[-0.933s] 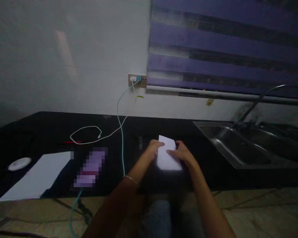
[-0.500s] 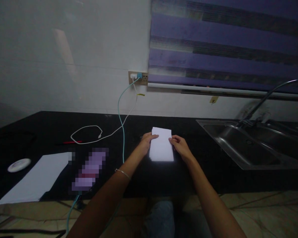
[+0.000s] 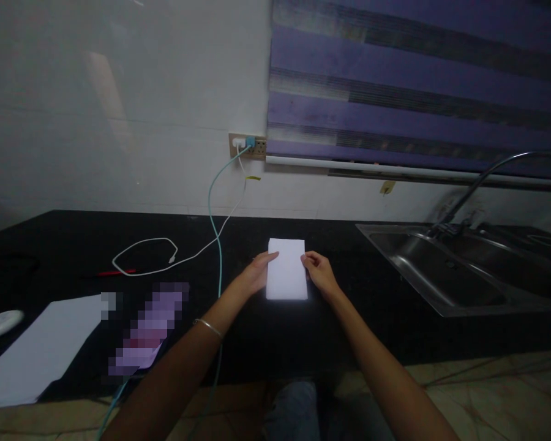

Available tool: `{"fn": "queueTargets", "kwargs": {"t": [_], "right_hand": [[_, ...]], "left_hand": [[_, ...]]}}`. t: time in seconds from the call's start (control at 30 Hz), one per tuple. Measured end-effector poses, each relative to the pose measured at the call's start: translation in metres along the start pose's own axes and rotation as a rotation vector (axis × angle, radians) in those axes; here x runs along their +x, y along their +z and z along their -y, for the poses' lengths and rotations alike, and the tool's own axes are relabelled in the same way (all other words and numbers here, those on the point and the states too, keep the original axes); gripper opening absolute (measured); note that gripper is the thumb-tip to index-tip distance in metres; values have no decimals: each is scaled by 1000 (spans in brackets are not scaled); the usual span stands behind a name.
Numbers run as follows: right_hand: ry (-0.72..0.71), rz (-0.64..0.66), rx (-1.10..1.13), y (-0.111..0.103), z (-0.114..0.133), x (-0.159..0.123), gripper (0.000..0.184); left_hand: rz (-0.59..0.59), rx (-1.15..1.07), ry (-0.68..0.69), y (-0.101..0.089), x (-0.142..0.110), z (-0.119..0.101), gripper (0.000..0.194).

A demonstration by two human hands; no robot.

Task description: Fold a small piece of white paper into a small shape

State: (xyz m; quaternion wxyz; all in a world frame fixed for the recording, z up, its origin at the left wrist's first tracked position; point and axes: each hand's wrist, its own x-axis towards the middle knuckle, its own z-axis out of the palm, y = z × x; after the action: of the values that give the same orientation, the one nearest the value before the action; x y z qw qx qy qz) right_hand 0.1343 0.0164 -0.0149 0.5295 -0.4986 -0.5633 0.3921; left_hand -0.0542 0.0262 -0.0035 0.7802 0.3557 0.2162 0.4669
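Observation:
Between my two hands is a small stack of white paper sheets, held upright-looking over the dark counter, its edges nearly flush. My left hand grips the left edge, thumb lying on the front face and the other fingers hidden behind. On the opposite edge, my right hand pinches the stack near its upper half with curled fingers. Whether the stack's bottom edge touches the counter I cannot tell.
Larger white sheets lie at the left beside a blurred purple object and a white oval object. A white cable and a teal cable run from the wall socket. A steel sink is at right.
The sheets' left edges, fanned out a little before, now line up more evenly. Both hands keep their hold. The whole view has shifted slightly to the right.

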Motion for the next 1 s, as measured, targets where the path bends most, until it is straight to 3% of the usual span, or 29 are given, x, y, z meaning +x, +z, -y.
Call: {"fn": "queueTargets", "kwargs": {"t": [0.2,0.3,0.47,0.67,0.8,1.0], "right_hand": [[-16,31,-33,3,4,-8,33],[30,50,-1,2,7,-10,36],[74,-25,-8,-2,5,-10,40],[-21,-71,-122,-7,1,-9,39],[-102,-114,-208,-12,-1,-7,43],[-108,-167,-191,-17,-3,-3,41]], "left_hand": [[47,33,41,-7,0,6,41],[25,71,15,-8,-1,4,37],[41,94,-25,-3,-7,-1,32],[43,115,-20,7,-13,-2,33],[-9,147,-17,1,-18,-6,30],[-209,198,51,-18,-17,-10,20]]}}
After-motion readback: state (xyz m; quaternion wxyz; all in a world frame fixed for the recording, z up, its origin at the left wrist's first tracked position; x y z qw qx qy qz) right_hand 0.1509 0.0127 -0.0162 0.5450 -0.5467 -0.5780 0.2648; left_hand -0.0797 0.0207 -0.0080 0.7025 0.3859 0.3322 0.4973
